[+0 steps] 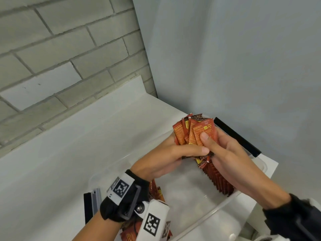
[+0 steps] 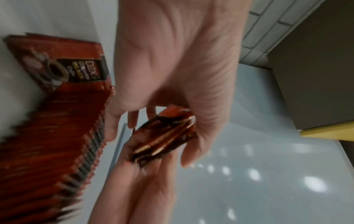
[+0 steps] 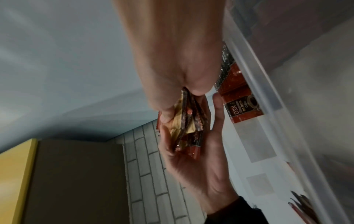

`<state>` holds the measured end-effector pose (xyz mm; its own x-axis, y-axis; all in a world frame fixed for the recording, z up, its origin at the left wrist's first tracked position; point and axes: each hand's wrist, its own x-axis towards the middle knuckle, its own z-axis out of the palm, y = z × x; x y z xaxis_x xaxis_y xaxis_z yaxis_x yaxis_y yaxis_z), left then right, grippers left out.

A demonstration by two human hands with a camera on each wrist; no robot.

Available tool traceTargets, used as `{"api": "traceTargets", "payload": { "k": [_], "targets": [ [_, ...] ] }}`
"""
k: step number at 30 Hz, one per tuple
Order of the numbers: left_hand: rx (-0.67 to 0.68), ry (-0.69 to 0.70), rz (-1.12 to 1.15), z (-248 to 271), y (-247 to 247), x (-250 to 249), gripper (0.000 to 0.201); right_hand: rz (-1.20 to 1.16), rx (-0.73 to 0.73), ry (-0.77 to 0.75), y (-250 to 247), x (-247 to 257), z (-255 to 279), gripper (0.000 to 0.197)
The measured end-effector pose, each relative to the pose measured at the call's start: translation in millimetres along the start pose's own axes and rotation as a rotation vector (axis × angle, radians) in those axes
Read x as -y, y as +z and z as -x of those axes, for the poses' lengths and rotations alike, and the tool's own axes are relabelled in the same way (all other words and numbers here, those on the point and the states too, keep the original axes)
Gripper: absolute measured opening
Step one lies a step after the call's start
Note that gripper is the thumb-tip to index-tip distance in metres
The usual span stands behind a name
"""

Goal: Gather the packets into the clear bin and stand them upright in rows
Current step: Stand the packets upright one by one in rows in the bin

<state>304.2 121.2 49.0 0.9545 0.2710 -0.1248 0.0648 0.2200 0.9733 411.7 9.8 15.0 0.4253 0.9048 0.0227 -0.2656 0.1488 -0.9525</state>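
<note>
Both hands hold one fanned bunch of red-orange packets (image 1: 195, 132) above the clear bin (image 1: 205, 214). My left hand (image 1: 173, 153) grips the bunch from the left, its thumb lying across the lower edge. My right hand (image 1: 224, 153) pinches it from the right, thumb pressed on the front packet. In the left wrist view the bunch (image 2: 164, 136) shows edge-on between both hands; the right wrist view shows the bunch (image 3: 184, 128) the same way. A row of upright packets (image 1: 217, 180) stands along the bin's right wall. Loose packets (image 1: 156, 192) lie in the bin's near-left part, partly hidden by my left wrist.
The bin sits on a white counter (image 1: 69, 145) in a corner between a grey brick wall (image 1: 52, 49) and a pale blue wall (image 1: 243, 58). Black handles show at the bin's far end (image 1: 238, 136) and near-left end (image 1: 88, 207).
</note>
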Motion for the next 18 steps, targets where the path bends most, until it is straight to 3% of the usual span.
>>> {"api": "traceTargets", "payload": {
  "k": [4,7,10,13,16,18],
  "targets": [
    [0.013,-0.050,0.115,0.0,3.6,0.9,0.027,0.039,0.019,0.012,6.0,-6.8,0.9,0.040],
    [0.065,-0.034,0.159,3.2,5.8,-0.2,0.048,0.242,-0.060,-0.029,9.7,-5.3,2.0,0.032],
    [0.050,-0.020,0.168,3.9,7.7,-0.2,0.041,0.559,-0.132,-0.166,11.2,-0.4,3.0,0.038],
    [0.020,-0.018,0.178,4.6,8.9,-1.4,0.035,0.657,-0.233,-0.300,9.3,-4.1,2.6,0.061],
    [0.022,-0.042,0.213,3.9,7.7,0.2,0.044,0.725,-0.326,-0.459,5.7,-4.8,1.8,0.058],
    [-0.019,-0.073,0.213,1.1,7.7,1.6,0.039,0.759,-0.297,-0.548,2.8,-0.3,1.6,0.050]
  ]
}}
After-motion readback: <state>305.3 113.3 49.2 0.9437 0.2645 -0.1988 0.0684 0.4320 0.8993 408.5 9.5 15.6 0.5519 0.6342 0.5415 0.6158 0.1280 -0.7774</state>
